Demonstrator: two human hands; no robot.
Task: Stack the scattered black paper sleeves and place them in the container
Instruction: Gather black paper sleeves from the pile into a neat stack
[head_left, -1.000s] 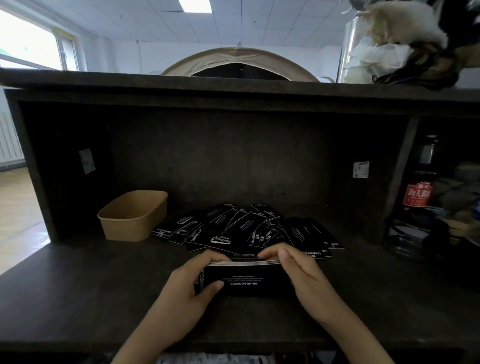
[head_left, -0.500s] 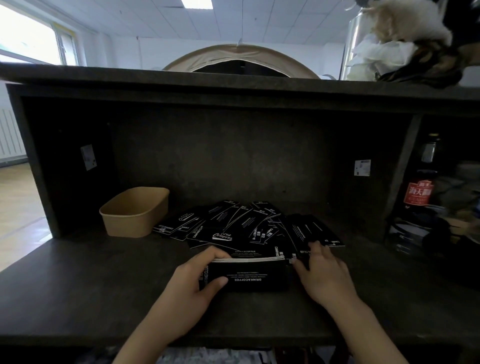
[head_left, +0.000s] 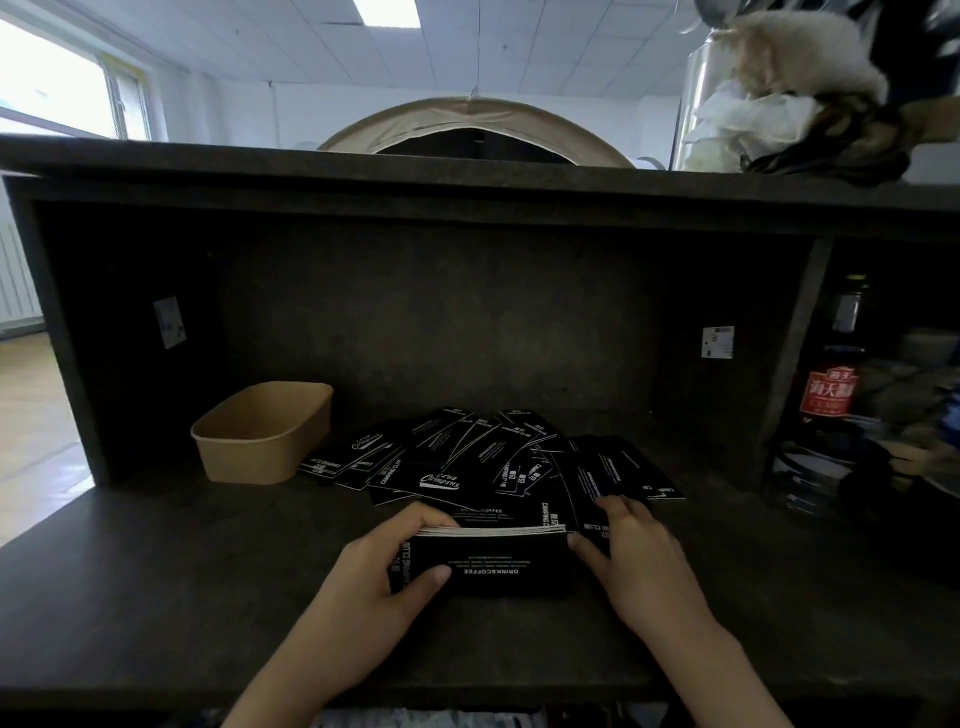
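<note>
While the gathering step is in hand, the head view lists as follows. Stack of black paper sleeves (head_left: 493, 564): stands on edge on the dark counter (head_left: 156, 597), near its front; the landmark here. Left hand (head_left: 382, 569): grips the stack's left end, thumb on the near face, fingers curled over the top. Right hand (head_left: 636, 551): just right of the stack, fingers spread flat on a loose sleeve (head_left: 605, 480), curled round nothing. Scattered sleeves (head_left: 447, 462): fanned just behind the stack. Kraft paper container (head_left: 265, 434): behind and left of the stack, nothing visible inside. Next move, by judgement: slide the touched sleeve onto the stack, edges aligned.
</note>
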